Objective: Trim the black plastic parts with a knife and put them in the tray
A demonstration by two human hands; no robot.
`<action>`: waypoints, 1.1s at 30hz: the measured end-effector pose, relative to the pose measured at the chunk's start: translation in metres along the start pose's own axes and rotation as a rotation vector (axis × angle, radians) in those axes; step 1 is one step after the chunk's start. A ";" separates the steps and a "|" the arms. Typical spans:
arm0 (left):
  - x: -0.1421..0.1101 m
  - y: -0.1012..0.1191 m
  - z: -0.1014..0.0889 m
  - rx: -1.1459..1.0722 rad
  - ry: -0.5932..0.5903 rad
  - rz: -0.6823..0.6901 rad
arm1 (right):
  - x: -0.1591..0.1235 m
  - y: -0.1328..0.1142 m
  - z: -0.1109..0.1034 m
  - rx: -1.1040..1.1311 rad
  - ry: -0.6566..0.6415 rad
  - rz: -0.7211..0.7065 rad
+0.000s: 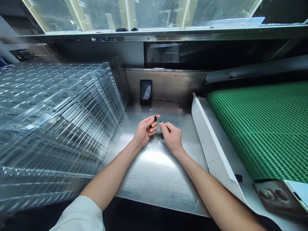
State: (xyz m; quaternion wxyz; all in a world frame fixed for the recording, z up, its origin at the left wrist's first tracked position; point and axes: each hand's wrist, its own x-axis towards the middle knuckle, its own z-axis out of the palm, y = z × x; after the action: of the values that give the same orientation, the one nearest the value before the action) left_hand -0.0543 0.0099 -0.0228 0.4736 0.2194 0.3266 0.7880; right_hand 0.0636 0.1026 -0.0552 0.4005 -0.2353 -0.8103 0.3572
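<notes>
My left hand [145, 130] hovers over the steel bench [154, 170], fingers curled, pinching a small black part [155, 118] at thumb and forefinger tip. My right hand [172, 136] sits just to its right, also closed in a pinch, its fingertips holding a tiny thin piece [160, 122] that almost touches the black part. Both hands meet near the middle of the bench, a little above its surface.
A tall leaning stack of clear plastic trays [55, 122] fills the left. A green conveyor belt [262, 128] runs on the right behind a white side guard [209, 138]. A black phone [145, 92] leans against the back wall.
</notes>
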 end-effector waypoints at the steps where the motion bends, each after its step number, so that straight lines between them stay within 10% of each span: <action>1: 0.000 0.000 0.000 -0.004 0.000 0.000 | 0.000 0.000 0.000 0.001 -0.005 -0.012; 33: -0.005 -0.018 0.008 0.124 -0.012 -0.126 | -0.001 -0.009 -0.003 0.171 0.064 0.149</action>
State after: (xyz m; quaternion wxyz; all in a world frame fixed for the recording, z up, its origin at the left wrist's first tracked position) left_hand -0.0358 0.0137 -0.0302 0.5098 0.2320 0.3852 0.7334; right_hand 0.0656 0.0977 -0.0473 0.4170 -0.2714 -0.7440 0.4460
